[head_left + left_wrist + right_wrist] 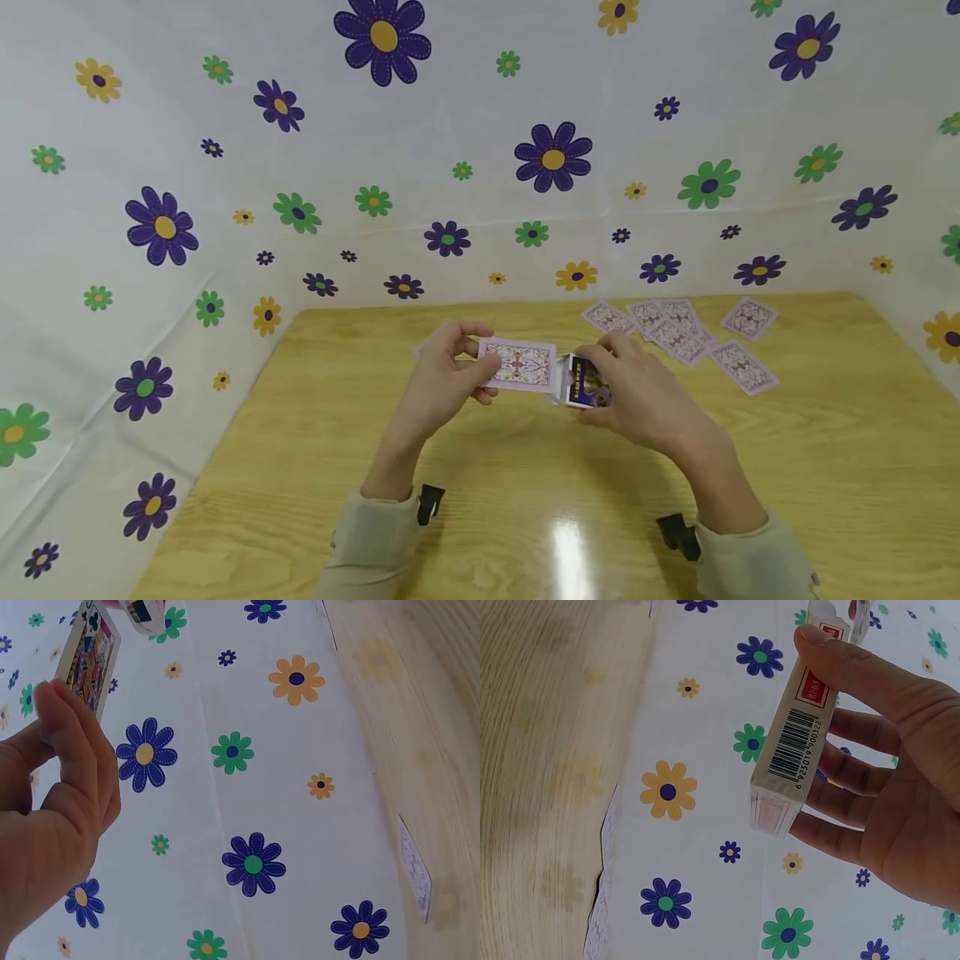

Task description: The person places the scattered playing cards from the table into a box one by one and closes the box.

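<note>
— Cards first: where do we have them?

— Centre of the head view, above the wooden table (525,500). Our left hand (450,371) holds the deck of playing cards (519,365) by its left end, thumb on top and fingers curled under. The patterned back faces up and the long axis runs left to right across the frame.

— And the box?

— Our right hand (637,392) grips the card box (585,382) just right of the deck. In the right wrist view the thumb presses the barcode side of that box (795,742) and the fingers curl round the far side. Its open end seems to face the deck's right end; the two meet or nearly meet, and we cannot tell whether any card is inside yet.

— Which hand sits nearer the join?

— The right one; its fingers lie right at the mouth. The left grips the deck's far end, so deck and box line up end to end along one axis.

— Anything in the left wrist view?

— Our left fingers (75,750) curled, and a face card (91,656) at upper left, edge on.

— What else lies about?

— Loose cards (678,329) face down, spread in the upper right of the table, well apart from both hands. Flowered cloth (480,150) lines the walls behind.
</note>
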Demonstrator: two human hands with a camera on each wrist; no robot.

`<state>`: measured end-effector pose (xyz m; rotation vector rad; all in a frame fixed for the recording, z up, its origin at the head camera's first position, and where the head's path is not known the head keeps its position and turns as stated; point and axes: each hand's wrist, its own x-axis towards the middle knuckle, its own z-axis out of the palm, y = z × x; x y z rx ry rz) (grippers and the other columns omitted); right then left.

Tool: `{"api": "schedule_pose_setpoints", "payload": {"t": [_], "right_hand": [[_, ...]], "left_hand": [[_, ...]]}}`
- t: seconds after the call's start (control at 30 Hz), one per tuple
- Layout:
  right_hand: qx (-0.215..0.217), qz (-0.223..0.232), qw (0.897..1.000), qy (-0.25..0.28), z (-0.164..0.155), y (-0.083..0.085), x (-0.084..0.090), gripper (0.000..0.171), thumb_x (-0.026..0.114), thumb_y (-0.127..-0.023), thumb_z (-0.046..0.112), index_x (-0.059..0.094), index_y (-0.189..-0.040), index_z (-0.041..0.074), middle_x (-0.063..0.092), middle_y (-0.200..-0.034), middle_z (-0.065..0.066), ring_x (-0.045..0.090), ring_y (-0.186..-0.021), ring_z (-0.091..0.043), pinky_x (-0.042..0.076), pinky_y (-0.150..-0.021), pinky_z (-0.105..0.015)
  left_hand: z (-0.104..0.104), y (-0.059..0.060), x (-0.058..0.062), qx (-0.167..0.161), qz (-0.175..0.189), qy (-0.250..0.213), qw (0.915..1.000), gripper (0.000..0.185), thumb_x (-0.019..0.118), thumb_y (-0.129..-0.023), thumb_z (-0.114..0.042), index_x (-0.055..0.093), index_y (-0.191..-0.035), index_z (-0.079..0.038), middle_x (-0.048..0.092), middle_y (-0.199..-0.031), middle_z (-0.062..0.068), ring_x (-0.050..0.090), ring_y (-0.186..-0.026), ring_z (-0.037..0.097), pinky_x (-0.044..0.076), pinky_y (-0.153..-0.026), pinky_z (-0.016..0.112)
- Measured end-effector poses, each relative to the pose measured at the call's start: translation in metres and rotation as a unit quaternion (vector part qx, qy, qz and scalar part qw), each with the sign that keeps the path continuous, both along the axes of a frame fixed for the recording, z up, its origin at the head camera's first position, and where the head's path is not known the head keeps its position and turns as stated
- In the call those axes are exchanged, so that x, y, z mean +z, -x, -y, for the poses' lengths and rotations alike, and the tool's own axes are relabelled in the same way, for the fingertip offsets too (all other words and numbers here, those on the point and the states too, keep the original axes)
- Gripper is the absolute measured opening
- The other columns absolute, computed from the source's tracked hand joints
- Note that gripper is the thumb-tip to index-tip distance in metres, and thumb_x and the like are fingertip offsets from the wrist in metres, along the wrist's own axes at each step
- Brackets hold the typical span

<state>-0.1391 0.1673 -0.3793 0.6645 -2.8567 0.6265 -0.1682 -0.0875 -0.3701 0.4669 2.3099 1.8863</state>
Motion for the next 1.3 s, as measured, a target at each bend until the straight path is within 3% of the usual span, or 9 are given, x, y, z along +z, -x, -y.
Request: {"api": "schedule_pose_setpoints", "payload": {"t": [0.2,0.47,0.77,0.97,1.3], "right_hand": [[0.004,-0.003,1.000,0.001,-0.001,-0.001,0.000,0.073,0.091,-0.071,0.024,0.058,-0.133,0.005,0.055,-0.117,-0.015,0.056,-0.092,-0.024,0.052,-0.078,-0.039],[0.005,0.002,1.000,0.006,-0.002,-0.001,0.001,0.073,0.091,-0.072,0.024,0.056,-0.134,0.004,0.054,-0.118,-0.015,0.055,-0.091,-0.024,0.052,-0.078,-0.039],[0.005,0.000,1.000,0.001,0.000,-0.002,0.001,0.072,0.091,-0.072,0.023,0.057,-0.133,0.004,0.054,-0.117,-0.015,0.055,-0.092,-0.024,0.051,-0.079,-0.040],[0.004,0.002,1.000,0.003,0.000,-0.002,0.002,0.071,0.091,-0.072,0.022,0.057,-0.133,0.005,0.054,-0.116,-0.014,0.055,-0.091,-0.024,0.050,-0.079,-0.040],[0.001,0.011,1.000,-0.002,0.001,-0.002,0.001,0.072,0.091,-0.072,0.022,0.057,-0.134,0.005,0.054,-0.117,-0.015,0.055,-0.092,-0.024,0.050,-0.080,-0.041]], "left_hand": [[-0.010,-0.006,0.000,0.010,-0.030,0.026,0.9991,0.034,0.062,-0.095,0.001,0.052,-0.127,0.001,0.056,-0.094,0.018,0.066,-0.062,0.022,0.059,-0.057,0.036],[-0.018,-0.008,0.000,0.018,-0.050,0.051,0.9973,0.035,0.063,-0.093,0.003,0.053,-0.127,0.001,0.058,-0.092,0.016,0.065,-0.059,0.020,0.058,-0.053,0.032],[-0.022,-0.008,-0.004,0.011,-0.067,0.053,0.9963,0.037,0.066,-0.092,0.002,0.055,-0.128,0.001,0.059,-0.089,0.015,0.065,-0.058,0.021,0.057,-0.052,0.032],[-0.026,-0.009,-0.007,0.013,-0.084,0.034,0.9958,0.039,0.067,-0.092,0.000,0.052,-0.128,0.001,0.065,-0.087,0.016,0.066,-0.061,0.030,0.057,-0.051,0.031],[-0.031,-0.010,-0.012,0.008,-0.092,0.022,0.9955,0.034,0.068,-0.092,-0.002,0.056,-0.124,0.003,0.069,-0.089,0.016,0.066,-0.063,0.018,0.058,-0.054,0.032]]}}
